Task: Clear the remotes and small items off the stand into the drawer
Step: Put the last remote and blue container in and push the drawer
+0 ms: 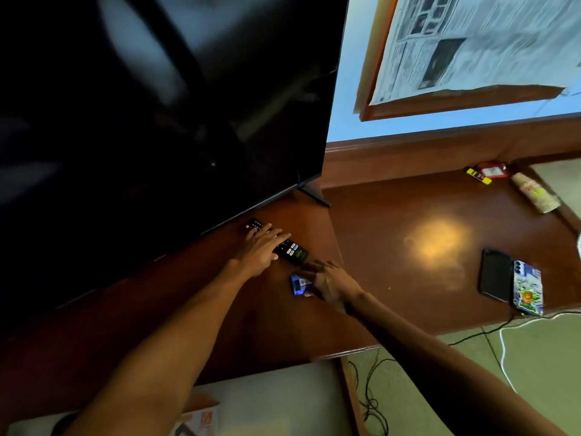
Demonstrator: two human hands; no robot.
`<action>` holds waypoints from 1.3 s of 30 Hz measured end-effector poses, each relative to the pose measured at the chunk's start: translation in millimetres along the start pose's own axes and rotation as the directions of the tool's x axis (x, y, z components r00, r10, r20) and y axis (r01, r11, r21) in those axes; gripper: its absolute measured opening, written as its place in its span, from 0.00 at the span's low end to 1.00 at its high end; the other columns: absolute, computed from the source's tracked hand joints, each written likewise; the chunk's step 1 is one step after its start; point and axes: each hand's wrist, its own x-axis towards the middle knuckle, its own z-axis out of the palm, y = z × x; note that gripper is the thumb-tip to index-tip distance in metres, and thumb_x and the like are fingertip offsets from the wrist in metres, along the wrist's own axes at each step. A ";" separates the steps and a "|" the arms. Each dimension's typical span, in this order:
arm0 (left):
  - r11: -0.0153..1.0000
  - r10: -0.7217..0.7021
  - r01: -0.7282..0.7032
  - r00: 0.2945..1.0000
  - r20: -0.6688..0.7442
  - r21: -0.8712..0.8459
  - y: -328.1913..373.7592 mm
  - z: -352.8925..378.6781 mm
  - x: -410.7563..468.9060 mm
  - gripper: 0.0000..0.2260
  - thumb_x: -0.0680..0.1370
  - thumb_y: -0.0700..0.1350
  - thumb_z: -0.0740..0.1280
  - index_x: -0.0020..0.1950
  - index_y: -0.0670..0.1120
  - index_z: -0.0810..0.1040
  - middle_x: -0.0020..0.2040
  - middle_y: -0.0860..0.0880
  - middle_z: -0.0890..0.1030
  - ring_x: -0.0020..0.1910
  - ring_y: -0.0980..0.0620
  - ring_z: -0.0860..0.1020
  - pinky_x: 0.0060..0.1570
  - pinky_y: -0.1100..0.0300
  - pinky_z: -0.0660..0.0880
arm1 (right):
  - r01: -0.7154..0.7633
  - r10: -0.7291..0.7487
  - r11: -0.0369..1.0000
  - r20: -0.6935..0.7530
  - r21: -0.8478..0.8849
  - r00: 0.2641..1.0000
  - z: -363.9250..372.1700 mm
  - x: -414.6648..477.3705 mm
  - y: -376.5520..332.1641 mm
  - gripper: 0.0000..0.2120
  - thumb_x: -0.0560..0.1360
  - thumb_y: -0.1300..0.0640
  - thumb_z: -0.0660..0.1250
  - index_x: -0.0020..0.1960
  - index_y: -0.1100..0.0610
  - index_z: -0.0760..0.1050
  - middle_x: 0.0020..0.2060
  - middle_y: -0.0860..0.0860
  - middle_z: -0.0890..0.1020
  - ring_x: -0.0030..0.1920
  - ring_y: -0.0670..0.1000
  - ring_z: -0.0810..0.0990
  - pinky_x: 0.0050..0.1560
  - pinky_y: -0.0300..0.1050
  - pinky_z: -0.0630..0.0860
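Note:
A black remote (290, 249) lies on the dark wooden stand (393, 247) just below the corner of the television. My left hand (261, 248) rests flat across its middle with the fingers spread over the buttons. Just right of that, my right hand (327, 283) has its fingers curled onto a small blue and white box (298, 284) that sits on the stand. The remote's two ends stick out from under my left hand. No drawer is visible.
A big dark television (157, 121) fills the left. Two phones (511, 280) lie at the stand's right edge with cables hanging to the floor. A stack of paper cups (534, 191), a yellow item and a red item sit at the far right corner.

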 end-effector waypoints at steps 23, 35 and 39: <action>0.947 -0.212 0.187 0.975 -0.072 -0.263 -8.4 28.6 -228.9 0.31 0.80 0.50 0.64 0.77 0.63 0.51 0.51 0.47 0.71 0.43 0.51 0.74 0.44 0.57 0.74 | -0.118 0.152 0.941 -0.087 0.317 0.984 12.0 -61.8 -118.9 0.25 0.73 0.51 0.71 0.68 0.52 0.71 0.58 0.56 0.79 0.52 0.57 0.81 0.52 0.42 0.74; 0.973 -0.068 0.076 0.997 0.043 -0.220 24.9 104.8 -351.6 0.29 0.80 0.54 0.61 0.76 0.65 0.49 0.51 0.50 0.71 0.42 0.50 0.74 0.37 0.57 0.73 | -0.173 0.194 0.940 -0.044 0.295 0.980 78.8 -147.5 -190.2 0.25 0.72 0.47 0.71 0.66 0.51 0.73 0.59 0.54 0.79 0.55 0.56 0.81 0.52 0.42 0.74; 0.952 -0.139 0.158 0.986 0.092 -0.263 34.5 133.6 -350.7 0.28 0.80 0.53 0.60 0.76 0.65 0.50 0.52 0.49 0.71 0.45 0.48 0.75 0.42 0.51 0.77 | -0.267 0.270 0.902 0.040 0.338 0.962 106.6 -155.1 -185.3 0.25 0.71 0.43 0.70 0.66 0.50 0.72 0.56 0.55 0.80 0.49 0.59 0.83 0.48 0.53 0.80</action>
